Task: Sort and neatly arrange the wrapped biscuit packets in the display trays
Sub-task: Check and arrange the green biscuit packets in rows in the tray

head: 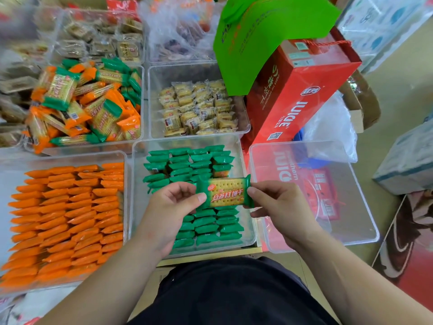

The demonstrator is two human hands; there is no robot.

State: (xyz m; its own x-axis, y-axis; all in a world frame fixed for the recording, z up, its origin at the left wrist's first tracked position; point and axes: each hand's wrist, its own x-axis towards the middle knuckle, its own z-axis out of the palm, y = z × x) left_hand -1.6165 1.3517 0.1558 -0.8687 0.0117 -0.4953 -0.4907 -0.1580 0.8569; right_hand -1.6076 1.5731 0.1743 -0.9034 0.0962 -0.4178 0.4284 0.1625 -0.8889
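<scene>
Green biscuit packet [226, 192] shows you its printed face, though its left end sits under your left thumb and its small print is too fine to read. Your hands and wrists also cover the middle rows of green packets in the near tray [249, 227]. The far trays [70, 17] at the top left are smeared by blur, so you cannot tell what lies in them. A green bag [264, 31] hides the top of the red juice box [300, 95]. Your left hand [171, 207] grips the packet's left end, thumb on top and fingers curled behind. Your right hand [278, 207] pinches the crimped right end. The packet hangs level between both grips, just above the green rows. The tray of orange packets [70, 156] lies to its left.
</scene>
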